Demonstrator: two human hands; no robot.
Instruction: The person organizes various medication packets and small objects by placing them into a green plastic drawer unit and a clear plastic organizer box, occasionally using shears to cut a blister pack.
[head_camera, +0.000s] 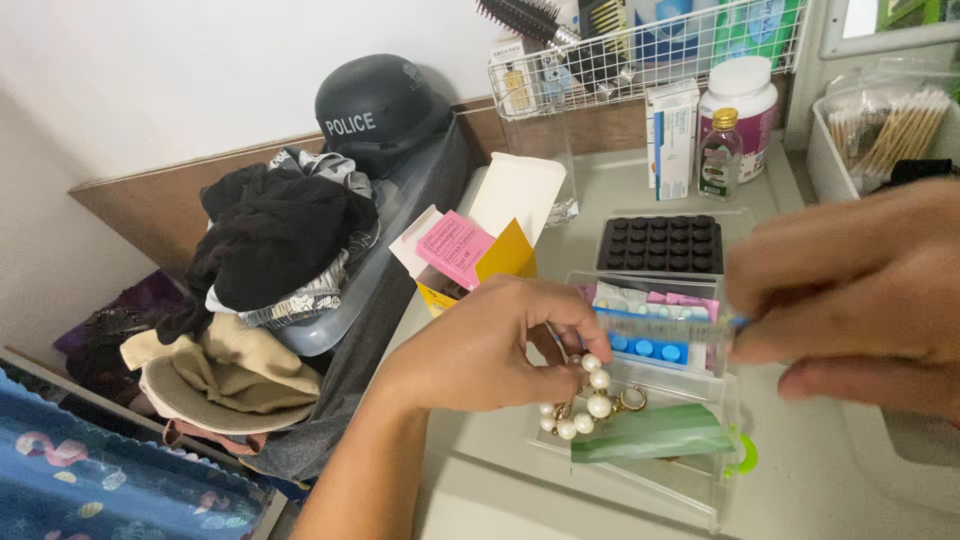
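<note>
Your left hand (500, 340) pinches the pearl bracelet (585, 400) over the clear tray (640, 480) while your right hand (860, 290) pinches a blister strip (660, 328) above it; either could slip.

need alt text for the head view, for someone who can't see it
Two bare hands work over a clear tray on a pale counter: the left hand touches a pearl bracelet, the blurred right hand holds a thin blue-tipped stick. Beside them sit pill packs, a clothes pile and a dark helmet.
</note>
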